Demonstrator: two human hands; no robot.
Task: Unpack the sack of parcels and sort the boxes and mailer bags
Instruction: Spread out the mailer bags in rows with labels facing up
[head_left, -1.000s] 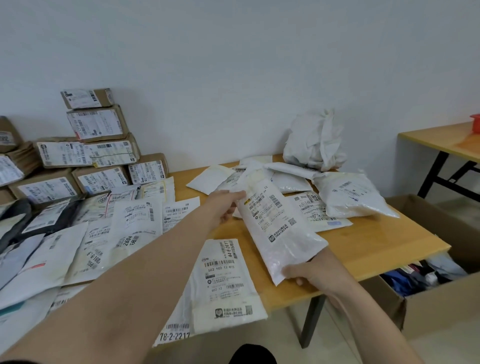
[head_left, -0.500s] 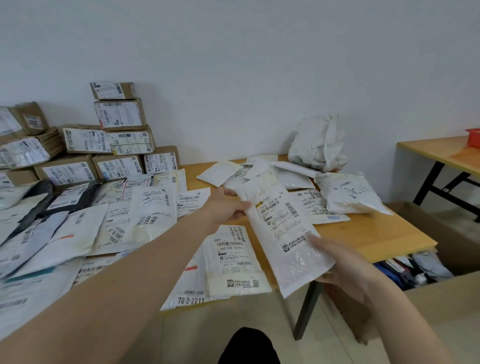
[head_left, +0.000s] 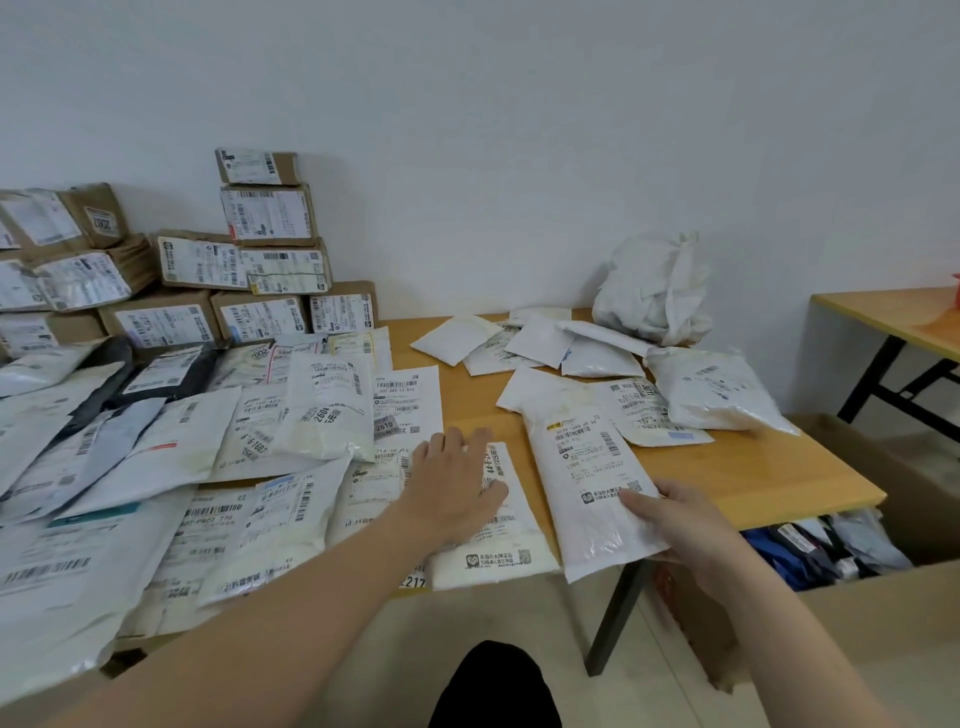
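I pinch the mailer bag (head_left: 582, 467) by its near corner in right hand (head_left: 685, 525) fingers, bag stretching away across the table (head_left: 753, 467), left hand (head_left: 457, 483) fingers spread flat on sorted mailers (head_left: 291, 525), probably steadying them.

Brown boxes (head_left: 267, 215) stacked against wall (head_left: 519, 130); white mailer bags (head_left: 322, 410) spread across table (head_left: 779, 478).

Leftmost mailer bags (head_left: 36, 577), far-right red object (head_left: 955, 292) partly beyond frame edges.
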